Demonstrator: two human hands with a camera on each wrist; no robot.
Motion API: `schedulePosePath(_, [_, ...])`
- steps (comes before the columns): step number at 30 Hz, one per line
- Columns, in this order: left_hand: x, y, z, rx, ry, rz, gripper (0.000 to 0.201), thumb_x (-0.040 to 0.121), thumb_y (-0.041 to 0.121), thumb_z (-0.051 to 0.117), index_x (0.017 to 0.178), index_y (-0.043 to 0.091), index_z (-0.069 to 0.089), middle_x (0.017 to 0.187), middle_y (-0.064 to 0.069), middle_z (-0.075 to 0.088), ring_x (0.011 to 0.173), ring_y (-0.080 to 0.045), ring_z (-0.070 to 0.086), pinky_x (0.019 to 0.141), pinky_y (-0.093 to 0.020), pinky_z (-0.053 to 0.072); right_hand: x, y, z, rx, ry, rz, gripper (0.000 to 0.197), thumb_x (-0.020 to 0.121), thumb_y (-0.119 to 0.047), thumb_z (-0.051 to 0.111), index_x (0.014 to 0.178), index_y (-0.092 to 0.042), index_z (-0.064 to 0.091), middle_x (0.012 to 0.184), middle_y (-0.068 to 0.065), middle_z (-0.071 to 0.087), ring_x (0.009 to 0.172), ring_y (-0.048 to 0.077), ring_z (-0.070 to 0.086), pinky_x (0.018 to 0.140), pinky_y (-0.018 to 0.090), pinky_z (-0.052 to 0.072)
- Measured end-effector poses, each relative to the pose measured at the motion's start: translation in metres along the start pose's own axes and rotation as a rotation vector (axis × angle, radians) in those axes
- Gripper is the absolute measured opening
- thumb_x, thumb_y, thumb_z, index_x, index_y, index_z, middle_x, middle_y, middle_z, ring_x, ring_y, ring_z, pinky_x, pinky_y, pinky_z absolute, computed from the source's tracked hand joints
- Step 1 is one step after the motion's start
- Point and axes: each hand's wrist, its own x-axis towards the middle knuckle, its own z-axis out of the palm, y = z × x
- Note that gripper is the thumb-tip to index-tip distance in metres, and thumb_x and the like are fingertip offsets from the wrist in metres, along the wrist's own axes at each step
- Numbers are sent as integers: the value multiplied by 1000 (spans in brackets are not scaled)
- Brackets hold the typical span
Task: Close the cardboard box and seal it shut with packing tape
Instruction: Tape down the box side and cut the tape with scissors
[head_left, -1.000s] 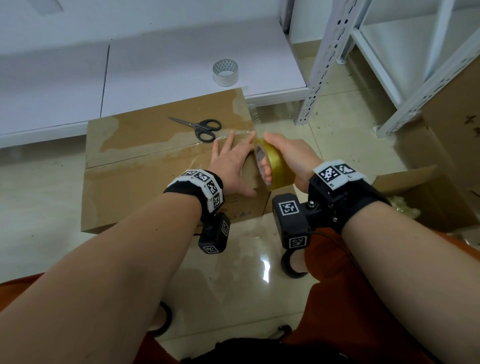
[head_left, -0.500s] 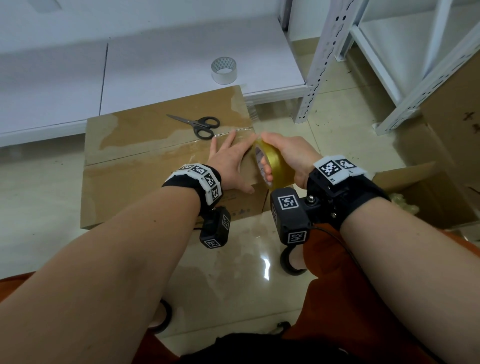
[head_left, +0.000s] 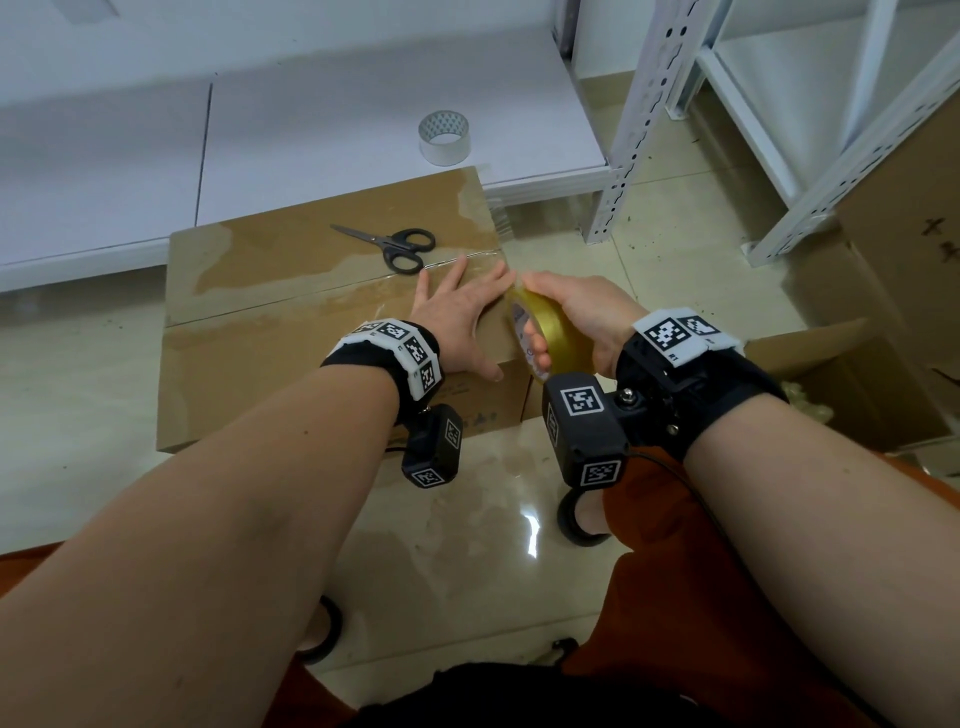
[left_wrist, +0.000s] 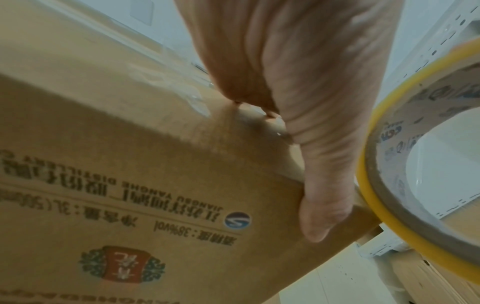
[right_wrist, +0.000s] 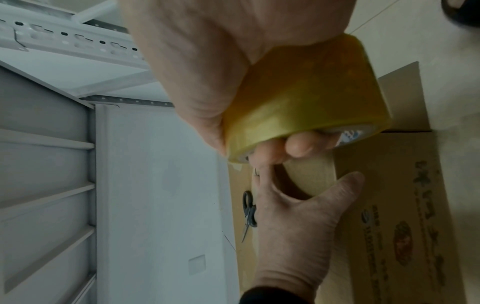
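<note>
Right hand (head_left: 582, 317) grips tape roll (head_left: 550, 332); fingertips hidden in core.

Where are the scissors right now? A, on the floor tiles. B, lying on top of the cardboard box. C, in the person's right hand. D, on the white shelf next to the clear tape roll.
B: the scissors lie flat on the cardboard box top, just beyond the left hand, while the right hand grips the yellow tape roll.
</note>
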Motion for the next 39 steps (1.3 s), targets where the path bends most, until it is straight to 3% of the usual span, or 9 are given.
schedulePosePath(11, [-6,4,7,-10,25,-9,126,65,45,81,153,34,-8,160,16,-5,147,-22,-17,115,-58,-13,-3,5,-3,-47,3,7,36,96,-31,54,82,1,59,46,7,57,36,18,51,43,24,46])
schedulePosePath(16, [-19,6,25,-52,151,43,111,75,35,77,153,35,-2,161,10,12,149,-17,-7,117,-55,-9,-3,5,-3,-37,11,8,38,94,-34,56,75,0,59,47,7,57,38,19,53,44,25,47])
schedulePosePath(22, [-16,8,22,-52,102,25,103,77,35,75,153,35,6,160,15,12,148,-16,-10,115,-53,-13,-5,17,-9,-21,-15,-5,50,88,-48,59,80,1,64,62,15,64,59,29,61,69,41,54])
schedulePosePath(29, [-17,8,19,-42,77,14,102,78,34,75,152,38,6,160,17,7,148,-16,-10,116,-54,-13,-7,18,-7,-93,16,7,51,89,-48,59,72,1,63,55,13,61,50,26,57,67,41,53])
schedulePosePath(34, [-16,8,19,-32,61,14,101,78,35,75,152,39,7,160,19,5,148,-16,-11,116,-55,-12,-9,19,-7,-120,17,19,49,91,-43,58,68,0,60,50,11,59,43,24,56,55,31,51])
schedulePosePath(39, [-16,8,18,-26,55,10,100,78,36,75,152,39,8,160,20,5,148,-15,-11,117,-55,-11,-10,20,-7,-132,16,19,47,92,-42,57,70,0,58,49,10,58,42,23,55,51,29,50])
